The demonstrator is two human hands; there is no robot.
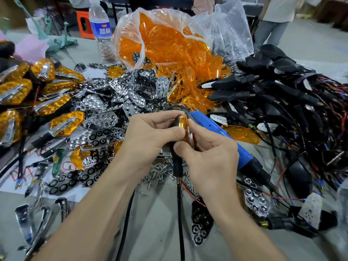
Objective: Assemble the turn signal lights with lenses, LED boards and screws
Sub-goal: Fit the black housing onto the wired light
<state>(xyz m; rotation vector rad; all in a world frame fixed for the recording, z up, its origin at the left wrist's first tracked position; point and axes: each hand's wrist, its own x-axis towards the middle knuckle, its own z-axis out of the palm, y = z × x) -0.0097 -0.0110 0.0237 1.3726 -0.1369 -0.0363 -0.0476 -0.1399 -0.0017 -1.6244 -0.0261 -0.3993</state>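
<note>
**Two hands press an amber lens onto a turn signal light**

A person works at a crowded grey table [156, 228], seen from above their own forearms. Both hands meet at the middle of the view, gripping one turn signal light [182, 127]. It has an amber lens on a black body, and its black stem and cable hang down toward the person.

The left hand [148, 134] curls round the light from the left, thumb laid against the lens rim. The right hand [209, 153] grasps it from the right, fingers bent round the lens edge.

A blue electric screwdriver [226, 136] lies on the table just behind the hands. Loose screws [160, 174] are scattered below the wrists.

A clear plastic bag [165, 40] spilling amber lenses stands beyond the hands. Chrome reflector plates [116, 97] are heaped to its left, and finished amber lights [18, 89] lie at the far left. Black housings with tangled wires [282, 91] are piled at the right. A water bottle [100, 29] stands at the back.
</note>
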